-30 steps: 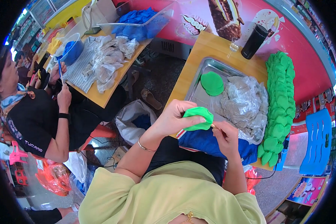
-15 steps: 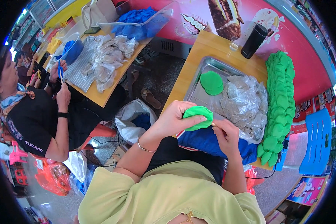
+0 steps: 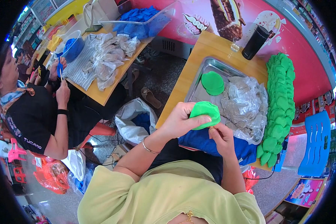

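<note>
Your left hand [image 3: 179, 121] gripped a round green piece [image 3: 205, 114], thumb over its top and fingers curled beneath; what lay under it was hidden. Your right hand [image 3: 222, 136], at 5 o'clock of the piece, pinched at its lower edge; whatever sat between those fingertips was too small to make out. A blue cloth [image 3: 209, 143] lay below both hands, partly covered by them. At 12 o'clock stood a metal tray [image 3: 198, 84] with two green discs [image 3: 212, 83] and crumpled clear bags [image 3: 242, 104]. A long row of green pieces [image 3: 282, 108] ran at 2 o'clock. A second person's hand [image 3: 62, 93] worked at the far table, at 9 o'clock.
</note>
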